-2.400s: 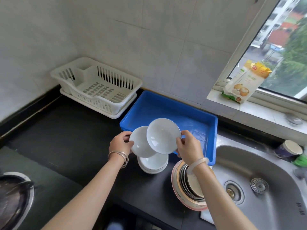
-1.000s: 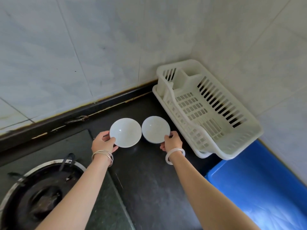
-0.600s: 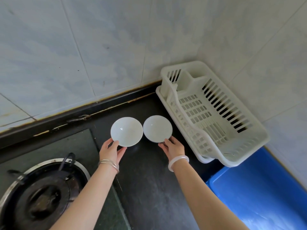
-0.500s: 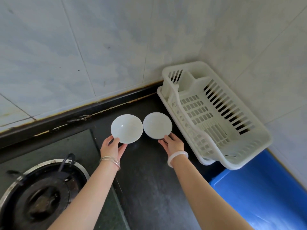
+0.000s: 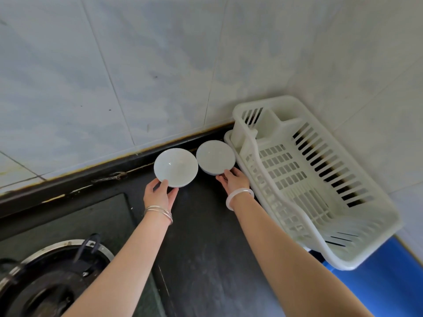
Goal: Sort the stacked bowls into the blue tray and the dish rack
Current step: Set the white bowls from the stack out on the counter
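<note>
Left hand: your left hand (image 5: 160, 193) has its fingers (image 5: 165, 183) pinched on the near rim of the left bowl (image 5: 175, 167), thumb over the edge.
Right hand: your right hand (image 5: 233, 181) touches the near edge of the right bowl (image 5: 215, 157) with spread fingers; you seem to steady it, but I cannot tell whether they clasp it.
Bowls: both sit low over the dark desk (image 5: 201, 236), close to the back wall and just beside the end of the dish rack (image 5: 320, 252). Whether they rest on the desk or hover above it is unclear.
Targets: the rack looks empty; only a corner of the blue tray (image 5: 389, 277) shows, beyond the rack.
Risk, chipping: the two rims nearly touch, so a small inward twitch of either wrist could knock them together.
Risk, slipping: a glazed bowl held by one edge can tip and drop if you lift fast.
Risk, snagging: carrying the right bowl sideways may catch the rack's raised wall; raise it clear first.
Risk, misplacing: neither bowl is in a container yet, so leaving them here misses the sort.
</note>
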The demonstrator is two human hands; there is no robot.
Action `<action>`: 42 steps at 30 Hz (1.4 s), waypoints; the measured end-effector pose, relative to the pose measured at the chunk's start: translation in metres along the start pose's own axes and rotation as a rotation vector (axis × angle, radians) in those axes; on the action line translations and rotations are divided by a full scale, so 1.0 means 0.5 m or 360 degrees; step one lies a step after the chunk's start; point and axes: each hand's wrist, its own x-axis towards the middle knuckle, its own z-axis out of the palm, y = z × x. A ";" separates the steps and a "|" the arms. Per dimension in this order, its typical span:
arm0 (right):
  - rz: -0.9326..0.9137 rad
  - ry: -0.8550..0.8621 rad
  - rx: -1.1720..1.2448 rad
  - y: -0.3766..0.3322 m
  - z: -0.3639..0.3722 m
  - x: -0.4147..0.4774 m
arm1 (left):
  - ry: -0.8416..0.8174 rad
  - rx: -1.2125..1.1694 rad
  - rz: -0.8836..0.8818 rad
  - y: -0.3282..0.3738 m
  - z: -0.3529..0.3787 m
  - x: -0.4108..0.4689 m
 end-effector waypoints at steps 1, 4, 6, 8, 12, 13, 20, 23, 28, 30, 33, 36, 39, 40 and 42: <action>0.0000 -0.0005 -0.0003 -0.003 0.005 0.004 | 0.0001 -0.0002 0.0008 0.000 0.003 0.004; -0.0009 -0.0032 -0.0006 -0.012 0.016 0.015 | 0.0006 -0.0018 0.0031 -0.001 0.010 0.013; -0.0019 -0.0052 -0.0009 -0.016 0.021 0.019 | 0.0007 -0.0024 0.0048 -0.002 0.013 0.017; -0.0019 -0.0073 -0.0019 -0.019 0.026 0.020 | 0.0005 -0.0009 0.0059 -0.004 0.013 0.018; -0.0004 -0.0076 -0.0022 -0.025 0.033 0.024 | 0.0013 -0.0011 0.0052 -0.005 0.015 0.017; 0.0001 -0.0069 -0.0018 -0.027 0.034 0.026 | 0.0010 -0.0035 0.0049 -0.004 0.015 0.016; 0.0058 -0.0095 -0.0267 -0.028 0.029 0.014 | 0.0037 -0.0022 0.0103 -0.008 0.019 0.013; 0.0095 -0.0135 -0.0316 -0.033 0.026 0.003 | 0.0026 0.0035 0.0165 -0.009 0.020 0.009; 0.0071 -0.0194 -0.0574 -0.040 0.010 -0.030 | -0.0017 0.0235 0.0239 -0.011 0.007 -0.016; 0.0010 -0.0225 -0.0656 -0.044 -0.008 -0.055 | -0.0066 0.0360 0.0251 -0.011 -0.002 -0.033; -0.0067 -0.0244 -0.0770 -0.054 -0.049 -0.110 | -0.0149 0.0532 0.0218 -0.014 -0.020 -0.077; -0.0140 -0.0181 -0.0940 -0.062 -0.116 -0.188 | -0.0463 0.0756 0.0065 -0.025 -0.042 -0.145; -0.0198 -0.0074 -0.1019 -0.054 -0.211 -0.280 | -0.0796 0.1136 -0.0019 -0.055 -0.066 -0.226; -0.0220 -0.0034 -0.1051 -0.048 -0.248 -0.314 | -0.0880 0.1265 0.0002 -0.070 -0.074 -0.254; -0.0285 0.0059 -0.1178 -0.030 -0.324 -0.384 | -0.1045 0.1505 0.0109 -0.108 -0.090 -0.310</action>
